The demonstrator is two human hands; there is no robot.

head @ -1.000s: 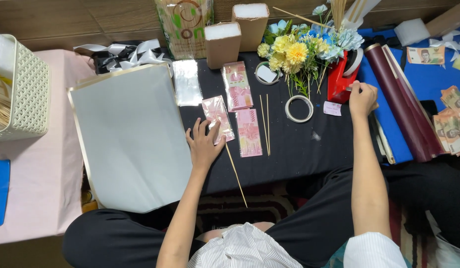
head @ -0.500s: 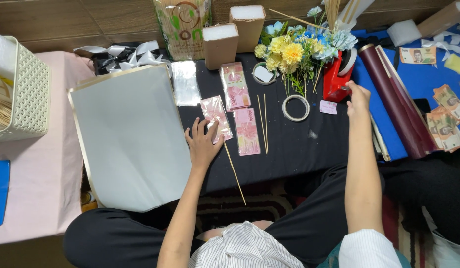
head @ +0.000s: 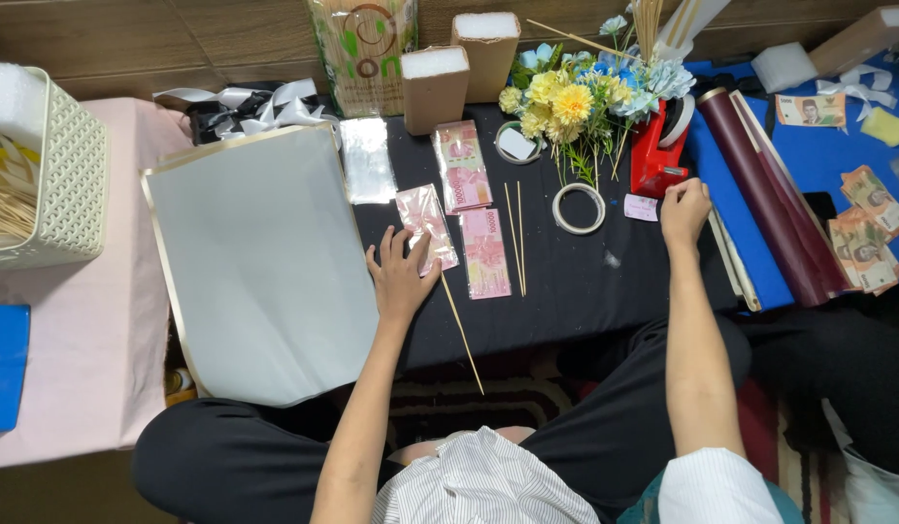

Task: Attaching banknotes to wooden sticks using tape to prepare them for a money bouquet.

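My left hand point(head: 401, 275) lies flat on the black cloth point(head: 566, 281), fingers spread, pressing down a pink banknote in a clear sleeve point(head: 425, 225) with a thin wooden skewer point(head: 462, 330) sticking out toward me. My right hand point(head: 683, 209) reaches out beside the red tape dispenser point(head: 655, 155), fingers curled together just below it; whether a piece of tape is pinched there I cannot tell. More sleeved pink banknotes point(head: 485, 252) and two skewers point(head: 516, 238) lie between my hands, near a roll of clear tape point(head: 578, 208).
A big white sheet with a gold edge point(head: 260, 262) lies left. A bunch of artificial flowers point(head: 571, 102), two brown foam-filled boxes point(head: 435, 87), a dark red roll point(head: 775, 204), loose banknotes point(head: 862, 233) on blue paper and a white basket point(head: 51, 184) surround the work area.
My right hand has drawn back slightly from the red tape dispenser toward me. My left hand stays on the sleeved banknote.
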